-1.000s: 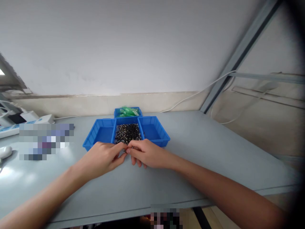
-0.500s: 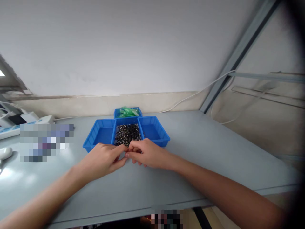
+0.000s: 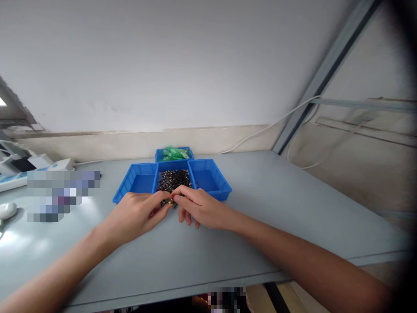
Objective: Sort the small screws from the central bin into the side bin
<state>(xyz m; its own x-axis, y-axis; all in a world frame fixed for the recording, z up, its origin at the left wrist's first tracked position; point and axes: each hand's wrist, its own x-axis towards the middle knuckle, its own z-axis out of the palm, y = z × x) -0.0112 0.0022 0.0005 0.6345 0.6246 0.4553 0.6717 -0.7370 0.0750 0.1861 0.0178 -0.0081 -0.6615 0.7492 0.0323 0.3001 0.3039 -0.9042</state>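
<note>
My left hand (image 3: 138,213) and my right hand (image 3: 198,208) meet fingertip to fingertip on the grey table (image 3: 228,248), just in front of the middle blue tray (image 3: 173,165). Both pinch a small dark metal part (image 3: 170,201) between thumb and fingers. The middle tray holds a heap of small dark metal parts (image 3: 173,179). An empty-looking blue tray (image 3: 138,182) stands to its left and another (image 3: 208,178) to its right. Behind them a fourth blue tray (image 3: 175,153) holds green pieces.
A white cable (image 3: 260,130) runs along the back wall to a slanted metal post (image 3: 325,69). White devices (image 3: 39,163) and a white mouse-like object (image 3: 7,210) lie at the far left. The table's front edge runs near the bottom.
Both hands have shifted slightly forward toward the middle tray, and the fingertips now pinch a small part that shows between them.
</note>
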